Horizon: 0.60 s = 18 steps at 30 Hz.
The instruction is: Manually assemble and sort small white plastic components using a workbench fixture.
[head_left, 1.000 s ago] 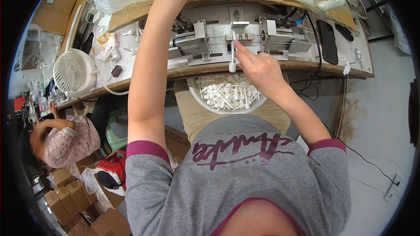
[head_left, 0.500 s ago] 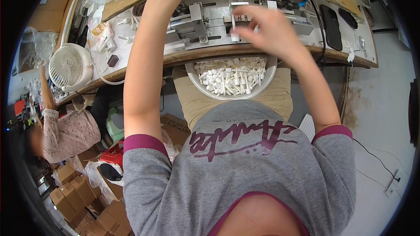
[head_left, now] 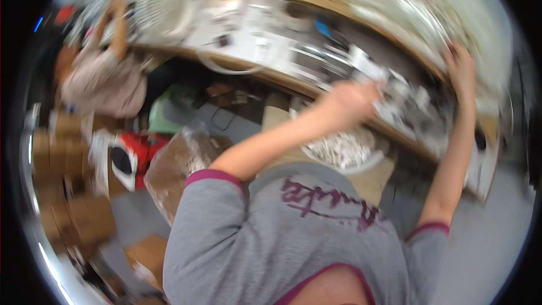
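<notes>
My left hand (head_left: 355, 100), smeared by motion, is over the front of the metal fixture (head_left: 327, 59) on the bench, beside a white block-like piece (head_left: 370, 68). Whether its fingers hold anything is too blurred to tell. Farther back on the right, my right hand (head_left: 460, 65) reaches to the cardboard edge and the clear plastic sheeting (head_left: 412, 5) heaped behind it. Its fingertips are blurred against the plastic, and any object in them is hidden. Below my left hand, a round bowl (head_left: 372, 165) in my lap holds many small white plastic pieces (head_left: 344, 151).
A white fan (head_left: 165, 8) stands on the bench at the far left, near a co-worker in a light pink top (head_left: 104, 85). Cardboard boxes (head_left: 84, 220) are stacked on the floor at left. Close to my left elbow is a plastic-lined carton (head_left: 178, 166).
The view has swung, and everything is blurred. My left hand has come back from beyond the top edge to the fixture. My right hand has left the fixture for the plastic sheeting.
</notes>
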Available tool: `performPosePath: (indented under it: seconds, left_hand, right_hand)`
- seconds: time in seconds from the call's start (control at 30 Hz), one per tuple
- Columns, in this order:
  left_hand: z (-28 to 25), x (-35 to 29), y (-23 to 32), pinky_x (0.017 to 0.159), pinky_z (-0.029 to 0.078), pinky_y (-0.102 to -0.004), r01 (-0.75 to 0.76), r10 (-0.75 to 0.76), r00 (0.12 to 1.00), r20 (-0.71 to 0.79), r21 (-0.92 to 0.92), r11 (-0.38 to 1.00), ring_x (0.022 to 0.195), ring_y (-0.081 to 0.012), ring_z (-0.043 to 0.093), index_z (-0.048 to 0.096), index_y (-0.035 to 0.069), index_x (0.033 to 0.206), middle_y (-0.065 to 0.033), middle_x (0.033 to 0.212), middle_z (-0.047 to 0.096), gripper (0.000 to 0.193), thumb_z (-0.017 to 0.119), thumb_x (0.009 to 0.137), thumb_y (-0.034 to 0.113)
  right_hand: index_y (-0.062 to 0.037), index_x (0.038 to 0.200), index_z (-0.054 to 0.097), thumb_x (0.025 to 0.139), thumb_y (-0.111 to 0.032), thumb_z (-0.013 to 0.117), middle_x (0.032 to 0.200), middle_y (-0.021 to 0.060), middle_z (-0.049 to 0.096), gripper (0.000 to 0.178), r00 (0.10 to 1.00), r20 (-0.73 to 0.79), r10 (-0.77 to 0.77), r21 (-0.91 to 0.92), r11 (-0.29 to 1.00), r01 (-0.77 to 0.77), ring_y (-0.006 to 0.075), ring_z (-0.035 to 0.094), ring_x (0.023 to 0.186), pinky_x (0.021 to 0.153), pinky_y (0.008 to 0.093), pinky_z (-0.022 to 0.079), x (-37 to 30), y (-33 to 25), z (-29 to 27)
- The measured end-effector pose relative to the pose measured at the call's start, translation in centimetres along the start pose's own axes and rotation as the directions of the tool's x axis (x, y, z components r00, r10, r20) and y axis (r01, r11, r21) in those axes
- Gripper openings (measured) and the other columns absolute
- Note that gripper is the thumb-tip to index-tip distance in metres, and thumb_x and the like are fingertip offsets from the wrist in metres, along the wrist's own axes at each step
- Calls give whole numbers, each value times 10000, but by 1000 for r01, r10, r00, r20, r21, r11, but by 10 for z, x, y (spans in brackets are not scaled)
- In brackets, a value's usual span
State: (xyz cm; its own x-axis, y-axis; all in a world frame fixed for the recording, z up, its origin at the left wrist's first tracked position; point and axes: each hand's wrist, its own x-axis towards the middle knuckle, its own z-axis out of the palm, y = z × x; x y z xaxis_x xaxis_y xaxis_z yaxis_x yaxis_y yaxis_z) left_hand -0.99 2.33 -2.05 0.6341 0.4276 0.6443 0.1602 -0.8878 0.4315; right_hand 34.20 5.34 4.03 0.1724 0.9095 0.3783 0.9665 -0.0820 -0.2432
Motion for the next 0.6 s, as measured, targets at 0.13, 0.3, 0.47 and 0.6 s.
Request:
performPosePath:
  seconds: [0.13,0.3,0.47,0.6]
  left_hand:
    - [50,-7,3,455,510,-379,-52,23,992,120,250,967,572,-257,649,643,-19,981,-230,1134,664,282,623,720,84]
    - [81,-9,0,423,468,-354,-77,36,994,102,432,898,557,-217,655,668,49,650,-275,1193,637,97,635,656,140]
    - [69,4,-6,451,482,-360,-84,8,983,181,415,906,572,-212,662,645,67,629,-217,1241,633,88,646,655,151]
    - [78,8,-10,545,516,-392,-54,24,997,75,433,900,689,-253,685,663,87,603,-102,802,667,71,681,598,155]
  right_hand:
    - [-26,1190,634,904,-180,672,1093,141,685,327,956,-293,34,114,993,0,256,653,999,892,358,490,-20,29,-2]
    - [-51,985,694,914,-236,676,814,20,659,199,994,-107,31,214,977,-7,109,549,680,634,275,461,-10,19,3]
    - [-2,1188,646,922,-167,677,917,-3,618,315,997,71,27,624,779,-66,53,490,718,637,200,402,-9,51,1]
    - [12,1232,614,912,-128,688,956,7,624,357,987,155,39,719,681,-140,63,526,766,673,203,423,-13,47,-6]
